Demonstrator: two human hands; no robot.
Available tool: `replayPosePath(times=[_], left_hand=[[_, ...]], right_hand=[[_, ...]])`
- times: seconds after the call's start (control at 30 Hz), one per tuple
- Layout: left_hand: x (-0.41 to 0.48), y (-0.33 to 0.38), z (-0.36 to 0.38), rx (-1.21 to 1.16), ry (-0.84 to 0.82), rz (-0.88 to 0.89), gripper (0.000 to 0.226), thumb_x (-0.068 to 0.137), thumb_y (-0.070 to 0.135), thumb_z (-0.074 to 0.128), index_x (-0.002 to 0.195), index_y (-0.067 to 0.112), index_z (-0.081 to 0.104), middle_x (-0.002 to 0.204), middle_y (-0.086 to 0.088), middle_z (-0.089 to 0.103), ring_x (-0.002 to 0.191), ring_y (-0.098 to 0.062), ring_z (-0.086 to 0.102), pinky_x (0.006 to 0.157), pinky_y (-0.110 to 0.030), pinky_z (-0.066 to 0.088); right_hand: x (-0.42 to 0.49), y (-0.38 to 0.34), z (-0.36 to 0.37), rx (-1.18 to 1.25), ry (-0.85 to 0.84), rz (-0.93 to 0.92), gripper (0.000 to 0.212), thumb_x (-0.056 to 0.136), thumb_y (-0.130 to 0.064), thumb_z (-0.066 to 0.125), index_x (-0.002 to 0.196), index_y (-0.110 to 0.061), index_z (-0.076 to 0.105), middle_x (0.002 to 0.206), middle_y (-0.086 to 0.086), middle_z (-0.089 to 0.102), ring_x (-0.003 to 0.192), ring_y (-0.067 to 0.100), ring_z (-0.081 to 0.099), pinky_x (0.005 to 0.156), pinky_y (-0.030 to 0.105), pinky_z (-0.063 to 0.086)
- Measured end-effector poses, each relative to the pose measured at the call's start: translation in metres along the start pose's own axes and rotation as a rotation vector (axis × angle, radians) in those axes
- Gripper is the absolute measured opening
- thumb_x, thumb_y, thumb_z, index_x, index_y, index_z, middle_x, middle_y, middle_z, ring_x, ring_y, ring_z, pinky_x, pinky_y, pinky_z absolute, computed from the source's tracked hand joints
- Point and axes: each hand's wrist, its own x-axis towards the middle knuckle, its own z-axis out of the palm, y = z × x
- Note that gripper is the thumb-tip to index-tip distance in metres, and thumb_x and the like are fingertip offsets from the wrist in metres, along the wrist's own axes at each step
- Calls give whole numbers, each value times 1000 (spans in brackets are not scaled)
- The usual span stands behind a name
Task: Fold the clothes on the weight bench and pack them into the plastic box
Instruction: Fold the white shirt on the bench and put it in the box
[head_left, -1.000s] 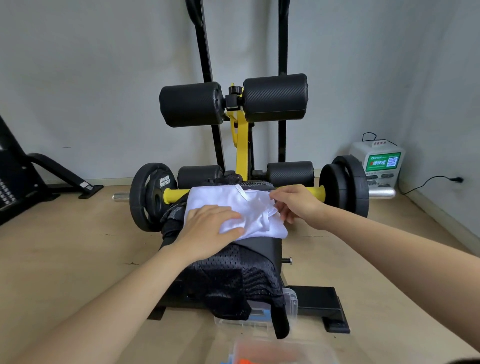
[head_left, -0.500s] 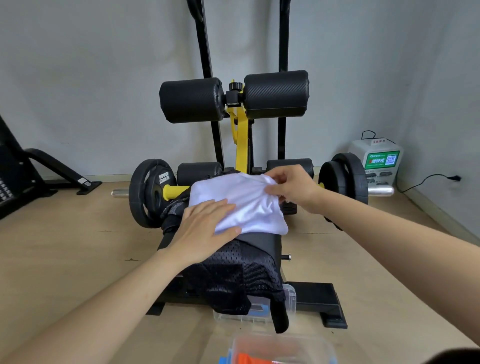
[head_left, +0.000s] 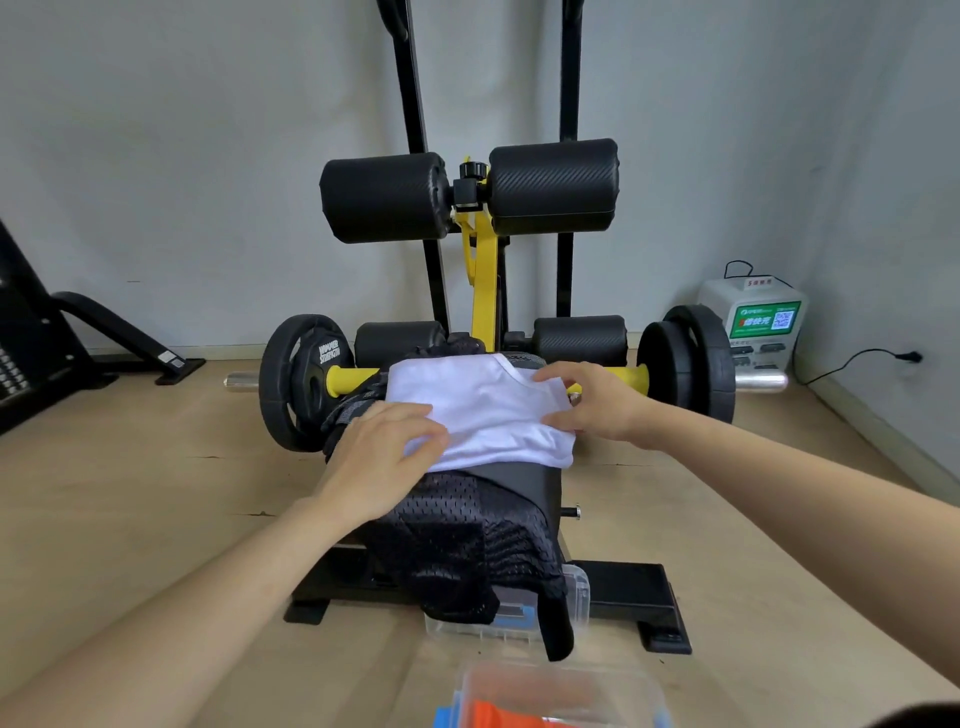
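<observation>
This is a small gym room. A black-and-yellow weight-training counter (head_left: 524, 483) with padded black foam rollers (head_left: 384, 197) stands at twelve o'clock. A chrome barbell (head_left: 761, 382) carries black rubber plates (head_left: 298, 382). Another black exercise machine (head_left: 31, 353) sits at nine o'clock on the pale wooden floor (head_left: 130, 493).

**A:** What are your arms doing?

**B:** My left arm (head_left: 208, 597) and my right arm (head_left: 779, 493) both reach out in front of me, bare. My left hand (head_left: 387, 457) lies palm down, fingers straight and a little spread.

**A:** And the other one?

**B:** My right hand (head_left: 592, 400) is palm down too, fingers bent a bit. I can't tell if it pinches anything.
</observation>
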Motion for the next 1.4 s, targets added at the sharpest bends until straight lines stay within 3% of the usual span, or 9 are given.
replayPosePath(times=[0.13,0.33,0.5,0.63,0.73,0.83,1.1,1.23,1.4], left_hand=[[2,-4,-6,71,194,-185,30,95,41,57,116,23,69,119,3,63,110,-23,57,92,-37,47],[5,1,-12,-64,30,-354,52,91,47,63,138,29,51,113,2,67,98,-25,65,85,-41,54],[7,10,-16,-321,122,-347,53,85,21,76,136,21,60,108,-5,67,80,-22,59,75,-32,46],[9,7,-30,-372,233,-414,56,81,10,74,134,20,62,98,-6,69,67,-15,56,59,-26,41],[9,-3,-41,-398,327,-490,57,76,13,75,131,21,64,113,-3,68,83,-23,62,68,-28,42],[5,-11,-43,-300,325,-513,74,68,34,87,135,23,58,128,-1,58,115,-24,57,86,-32,44],[-1,-8,-39,-55,174,-475,106,57,44,89,148,23,39,139,3,39,119,-29,55,90,-40,49],[2,0,-45,18,153,-350,108,59,45,88,150,23,34,139,6,35,111,-27,59,84,-43,54],[4,14,-40,-161,189,-89,98,74,14,81,154,31,27,144,10,44,122,-16,53,88,-33,48]], right_hand=[[-1,-1,3,-75,37,-40,52,76,-24,78,126,-27,63,120,8,54,105,29,57,91,42,53],[-5,-12,9,-99,-1,-159,51,83,-18,70,131,-30,61,126,1,42,119,12,42,101,25,36],[-6,-18,13,-212,-25,-207,41,77,-26,71,117,-27,69,119,0,53,111,15,54,96,27,43],[-1,-26,13,-118,63,-206,33,77,-19,77,108,-28,72,112,-8,57,90,4,55,73,9,38],[-2,-36,21,-120,50,-255,30,75,-21,78,103,-29,72,104,-4,55,81,7,51,71,16,39],[-7,-42,33,-313,2,-282,35,70,-31,72,105,-32,72,107,-4,47,99,15,39,89,28,40],[0,-54,43,-345,-162,-351,53,81,-55,46,127,-36,63,142,-19,51,135,10,35,112,42,27],[-1,-51,44,-275,-293,-357,20,84,-33,59,97,-29,73,111,-6,70,108,18,58,98,42,45],[-5,-52,33,-113,-298,-196,36,73,-31,57,105,-37,72,113,-12,65,102,6,57,86,22,43]])
